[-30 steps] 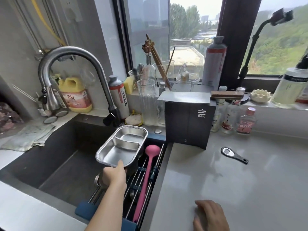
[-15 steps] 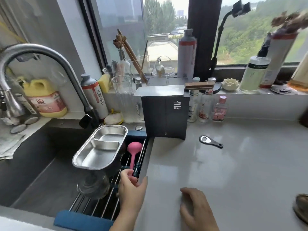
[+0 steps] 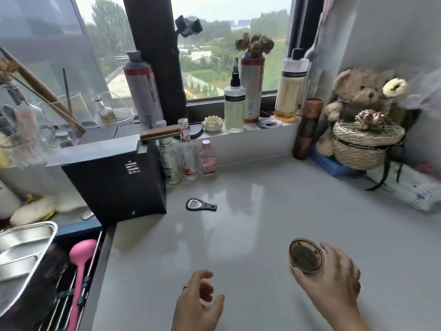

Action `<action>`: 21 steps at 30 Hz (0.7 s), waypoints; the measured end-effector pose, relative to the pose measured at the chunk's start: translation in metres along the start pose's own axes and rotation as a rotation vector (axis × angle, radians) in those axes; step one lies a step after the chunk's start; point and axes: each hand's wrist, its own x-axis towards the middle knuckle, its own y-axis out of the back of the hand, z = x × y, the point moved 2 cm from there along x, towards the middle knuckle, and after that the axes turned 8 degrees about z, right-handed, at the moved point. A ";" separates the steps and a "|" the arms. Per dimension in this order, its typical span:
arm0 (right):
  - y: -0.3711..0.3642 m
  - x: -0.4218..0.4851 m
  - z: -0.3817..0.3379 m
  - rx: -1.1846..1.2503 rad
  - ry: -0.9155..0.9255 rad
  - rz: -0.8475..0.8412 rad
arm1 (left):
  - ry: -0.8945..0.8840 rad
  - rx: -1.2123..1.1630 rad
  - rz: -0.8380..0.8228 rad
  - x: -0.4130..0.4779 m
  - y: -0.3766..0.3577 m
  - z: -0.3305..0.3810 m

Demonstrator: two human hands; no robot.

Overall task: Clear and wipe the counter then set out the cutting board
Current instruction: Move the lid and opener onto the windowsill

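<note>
Fingers of the right hand (image 3: 334, 280) are curled round a small round jar (image 3: 306, 259), gripping it from the right and from below. The jar is tilted so that its brown, grimy top faces my camera. It sits at the near right of the grey table (image 3: 262, 223); I cannot tell whether its base touches the surface. The left hand (image 3: 198, 299) hovers over the near edge of the table, well left of the jar. Its fingers are loosely bent with the thumb apart, I can make out nothing in its grasp, and one finger wears a ring (image 3: 185, 287).

Farther back, a black bottle opener (image 3: 200, 204) lies flat on the table, just right of a black box (image 3: 114, 185) that stands at the table's left rear corner. Three small bottles (image 3: 188, 158) stand in a row between the box and the wall under the windowsill (image 3: 250, 129). On the sill I see a tall grey spray can (image 3: 143, 89) and a clear pump bottle (image 3: 234, 108).

At the far left, over the sink, a steel divided tray (image 3: 21, 256) sits beside a pink ladle (image 3: 80, 256), which lies on a wire rack. In the right rear corner a teddy bear (image 3: 355, 91) sits behind a woven basket (image 3: 362, 149).
</note>
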 end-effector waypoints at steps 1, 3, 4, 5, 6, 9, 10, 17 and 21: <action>-0.002 0.006 0.004 -0.011 -0.034 -0.087 | -0.008 0.004 -0.012 -0.001 -0.003 0.001; -0.008 0.015 0.008 -0.008 -0.039 -0.220 | -0.011 0.012 -0.018 -0.002 -0.005 0.003; -0.011 0.018 0.009 0.006 -0.034 -0.253 | -0.008 0.017 -0.017 -0.003 -0.005 0.003; -0.014 0.018 0.007 0.019 -0.027 -0.272 | -0.004 0.022 -0.015 -0.004 -0.005 0.003; -0.016 0.017 0.004 0.041 -0.018 -0.274 | -0.001 0.029 -0.014 -0.005 -0.003 0.003; -0.027 -0.001 -0.019 0.128 0.061 -0.296 | 0.017 0.043 0.022 -0.007 0.004 0.003; -0.033 -0.012 -0.030 0.157 0.123 -0.327 | 0.020 0.044 0.048 -0.006 0.008 0.002; -0.082 -0.093 -0.109 0.295 0.553 -0.609 | 0.024 0.138 0.178 -0.001 0.045 -0.008; -0.103 -0.113 -0.132 0.230 0.682 -0.636 | 0.064 0.181 0.258 0.001 0.069 -0.028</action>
